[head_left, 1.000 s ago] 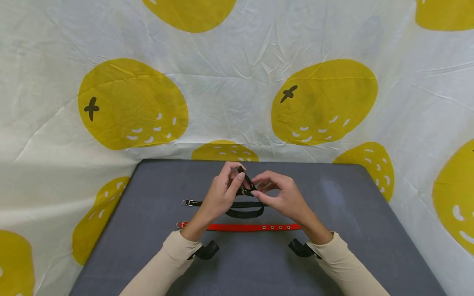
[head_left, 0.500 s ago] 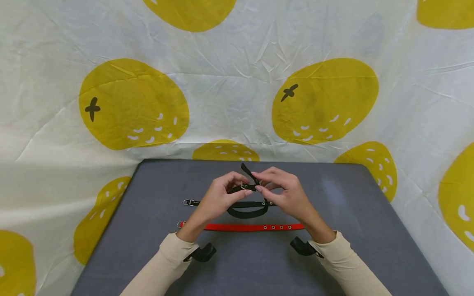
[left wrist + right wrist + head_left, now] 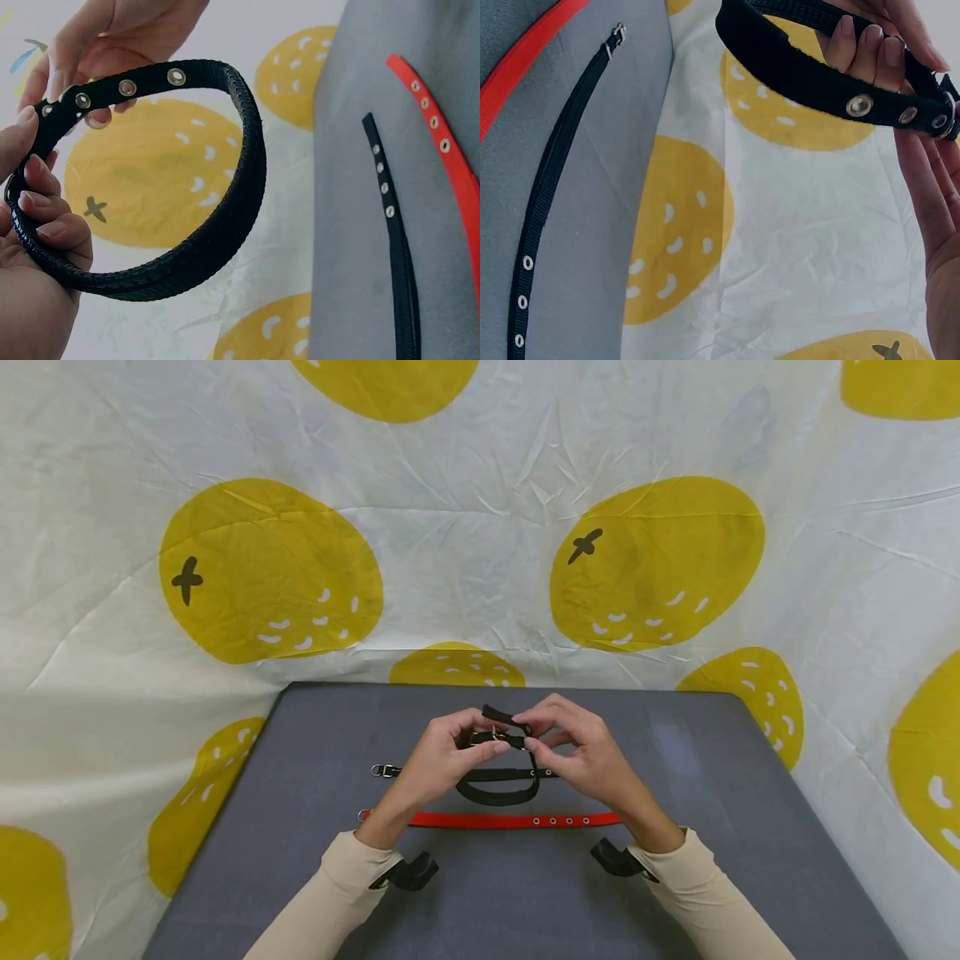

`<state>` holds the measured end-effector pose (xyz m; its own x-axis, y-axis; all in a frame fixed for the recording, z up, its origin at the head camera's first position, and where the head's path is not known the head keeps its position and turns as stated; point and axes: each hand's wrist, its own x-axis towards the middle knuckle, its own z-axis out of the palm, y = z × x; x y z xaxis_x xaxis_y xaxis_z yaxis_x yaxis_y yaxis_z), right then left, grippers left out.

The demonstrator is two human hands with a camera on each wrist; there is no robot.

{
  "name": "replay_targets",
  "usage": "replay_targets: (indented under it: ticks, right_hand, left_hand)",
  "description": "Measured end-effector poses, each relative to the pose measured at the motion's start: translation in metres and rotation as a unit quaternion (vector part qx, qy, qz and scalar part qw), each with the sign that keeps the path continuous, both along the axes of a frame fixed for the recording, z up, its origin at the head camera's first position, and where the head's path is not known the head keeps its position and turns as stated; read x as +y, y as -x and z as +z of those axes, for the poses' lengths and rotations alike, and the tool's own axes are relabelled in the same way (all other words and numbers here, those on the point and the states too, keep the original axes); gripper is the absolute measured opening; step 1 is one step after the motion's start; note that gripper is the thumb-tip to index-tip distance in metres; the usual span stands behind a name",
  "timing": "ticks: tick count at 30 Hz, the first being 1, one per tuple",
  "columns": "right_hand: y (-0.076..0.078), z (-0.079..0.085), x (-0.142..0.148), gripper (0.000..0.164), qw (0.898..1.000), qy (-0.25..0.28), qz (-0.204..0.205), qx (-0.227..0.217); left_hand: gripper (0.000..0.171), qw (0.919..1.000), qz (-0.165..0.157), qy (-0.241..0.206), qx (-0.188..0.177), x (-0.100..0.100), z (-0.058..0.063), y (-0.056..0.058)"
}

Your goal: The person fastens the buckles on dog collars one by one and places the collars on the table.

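Observation:
A black collar (image 3: 498,798) with metal eyelets is bent into a loop and held up above the table by both hands. My left hand (image 3: 444,750) grips its buckle end between thumb and fingers. The right hand (image 3: 576,742) pinches the strap just right of the buckle, where the free end bends back leftward over the buckle. In the left wrist view the collar (image 3: 225,232) forms a wide ring, with eyelets along its upper side. The right wrist view shows a metal ring around the collar (image 3: 802,67) near the fingers; the buckle pin is hard to make out.
A second black collar (image 3: 501,774) with buckle and eyelets lies straight on the grey table (image 3: 300,860), partly behind the hands. Nearer the person lies a red collar (image 3: 480,821), also straight. Behind the table hangs a white cloth (image 3: 465,577) with yellow fruit prints.
The left hand has come down from the strap tip to the buckle. The right hand has risen slightly and grips the strap; its free end stood upright and now leans left.

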<state>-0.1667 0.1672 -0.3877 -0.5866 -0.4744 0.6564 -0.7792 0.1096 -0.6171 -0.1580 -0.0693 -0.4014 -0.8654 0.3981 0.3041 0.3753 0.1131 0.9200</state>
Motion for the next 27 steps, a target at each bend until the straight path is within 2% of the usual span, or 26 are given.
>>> replay_targets:
  ticks: [5, 11, 19, 27]
  right_hand:
    - [0.005, -0.003, 0.005, 0.039, 1.000, -0.006, 0.003, -0.027]
    - [0.008, -0.002, 0.005, 0.046, 1.000, -0.017, 0.016, -0.012]
    - [0.009, -0.001, 0.007, 0.039, 1.000, 0.008, 0.019, -0.006]
    - [0.013, -0.001, 0.005, 0.039, 0.999, 0.031, 0.042, 0.015]
  left_hand:
    - [0.021, 1.0000, -0.004, -0.002, 0.001, 0.001, 0.004, -0.001]
    - [0.021, 0.9999, 0.004, 0.012, 0.003, 0.002, 0.006, -0.002]
    - [0.017, 0.9990, 0.043, 0.014, -0.003, 0.004, 0.010, -0.002]
    - [0.018, 0.9994, 0.033, 0.006, -0.001, 0.003, 0.013, -0.003]
